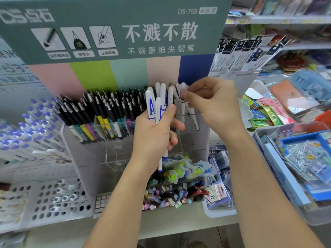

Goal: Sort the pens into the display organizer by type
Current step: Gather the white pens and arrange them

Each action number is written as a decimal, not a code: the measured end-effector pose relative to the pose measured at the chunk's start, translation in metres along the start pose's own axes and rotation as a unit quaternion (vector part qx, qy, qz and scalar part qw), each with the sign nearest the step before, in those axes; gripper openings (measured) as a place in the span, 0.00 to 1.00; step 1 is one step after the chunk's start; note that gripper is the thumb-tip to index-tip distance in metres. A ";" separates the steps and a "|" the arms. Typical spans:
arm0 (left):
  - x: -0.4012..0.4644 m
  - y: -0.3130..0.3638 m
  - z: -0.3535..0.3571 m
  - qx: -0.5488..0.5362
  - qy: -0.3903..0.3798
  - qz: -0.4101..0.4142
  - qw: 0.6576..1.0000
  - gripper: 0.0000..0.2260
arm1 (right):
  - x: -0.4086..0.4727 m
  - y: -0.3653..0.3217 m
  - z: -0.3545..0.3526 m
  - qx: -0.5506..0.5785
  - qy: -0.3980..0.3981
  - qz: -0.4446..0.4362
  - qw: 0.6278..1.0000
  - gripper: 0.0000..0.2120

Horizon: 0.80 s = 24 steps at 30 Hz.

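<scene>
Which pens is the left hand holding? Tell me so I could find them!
Find the big green sign with white writing. Below it stands a clear plastic organizer packed with black-capped pens. Right of those, the left hand grips a bunch of white pens with blue lettering, the only white ones there with blue print.

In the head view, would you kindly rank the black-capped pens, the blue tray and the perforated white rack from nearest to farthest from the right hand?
1. Black-capped pens: in the clear organizer, left of the right hand.
2. Blue tray: lower right.
3. Perforated white rack: far lower left.
</scene>
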<state>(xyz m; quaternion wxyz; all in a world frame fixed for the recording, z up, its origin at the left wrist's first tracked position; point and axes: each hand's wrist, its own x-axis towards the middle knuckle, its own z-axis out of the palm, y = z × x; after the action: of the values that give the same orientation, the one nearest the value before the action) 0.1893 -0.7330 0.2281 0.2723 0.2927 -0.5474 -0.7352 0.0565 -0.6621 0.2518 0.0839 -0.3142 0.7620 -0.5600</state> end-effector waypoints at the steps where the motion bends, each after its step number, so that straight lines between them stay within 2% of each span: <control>1: -0.001 0.001 0.000 0.007 -0.014 0.003 1.000 0.08 | -0.003 -0.002 -0.003 0.029 -0.012 0.011 0.999 0.07; 3: -0.002 0.004 0.001 0.021 -0.044 0.006 0.999 0.08 | -0.008 -0.007 -0.010 0.083 -0.064 0.042 0.994 0.10; 5: -0.003 0.007 0.003 0.033 -0.075 0.007 0.997 0.08 | -0.014 -0.012 -0.013 0.093 -0.124 0.059 0.986 0.08; 7: -0.002 0.008 0.005 0.034 -0.092 0.008 0.995 0.09 | -0.017 -0.013 -0.013 0.108 -0.142 0.070 0.981 0.05; 10: -0.001 0.007 0.006 0.035 -0.067 0.012 0.997 0.10 | -0.016 -0.012 -0.013 0.169 -0.089 0.081 0.978 0.06; 12: 0.001 0.005 0.005 0.020 -0.010 -0.005 1.000 0.10 | -0.011 -0.014 -0.020 0.258 -0.001 0.071 0.964 0.08; 13: 0.002 0.003 0.003 0.014 0.015 -0.014 1.000 0.10 | -0.009 -0.014 -0.026 0.266 0.048 0.043 0.962 0.09; 15: 0.004 0.000 0.000 0.023 0.044 -0.021 0.999 0.09 | -0.005 -0.014 -0.038 0.175 0.132 -0.044 0.975 0.09; 17: 0.005 0.000 0.000 0.024 0.049 -0.022 0.998 0.09 | 0.002 -0.008 -0.043 0.030 0.162 -0.118 0.979 0.09; 20: 0.005 -0.001 0.002 0.015 0.043 -0.027 0.999 0.07 | 0.010 0.002 -0.034 -0.119 0.104 -0.148 0.976 0.11; 22: 0.005 -0.001 0.004 0.014 0.034 -0.030 0.999 0.07 | 0.009 0.004 -0.023 -0.158 0.058 -0.155 0.973 0.10; 24: 0.005 -0.002 0.004 0.014 0.027 -0.031 0.999 0.09 | 0.006 0.001 -0.019 -0.153 0.049 -0.162 0.974 0.06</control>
<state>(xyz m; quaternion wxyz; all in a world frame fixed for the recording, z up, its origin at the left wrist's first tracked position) 0.1834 -0.7333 0.2261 0.2600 0.3330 -0.5407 -0.7274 0.0426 -0.6504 0.2592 -0.0946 -0.4149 0.7808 -0.4574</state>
